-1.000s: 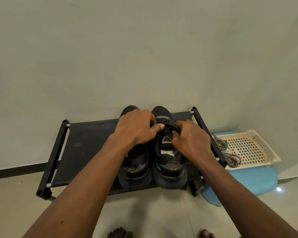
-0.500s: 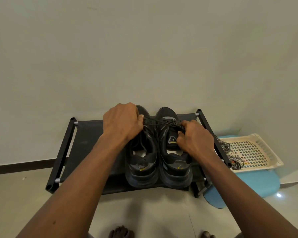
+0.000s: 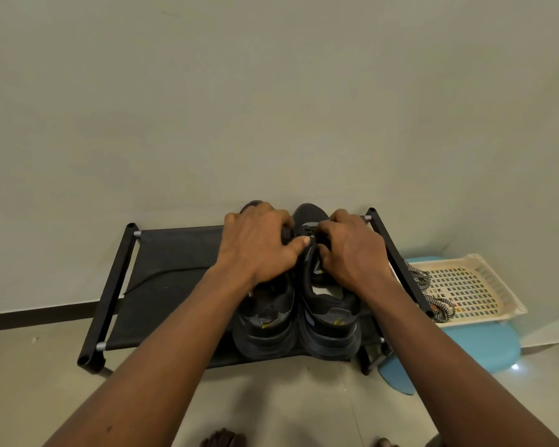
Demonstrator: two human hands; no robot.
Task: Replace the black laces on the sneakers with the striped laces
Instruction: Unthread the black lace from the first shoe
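Black laces on right-side sneaker: pinched near toe end by curled fingers of left hand and fingers of right hand. Second sneaker touching alongside, both heels nearest camera, on black shoe rack against wall. Striped laces draped over edge of cream basket, right of rack.

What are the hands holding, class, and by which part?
Left hand and right hand both pinch the black lace over the right sneaker's front eyelets; fingertips hide exactly where.
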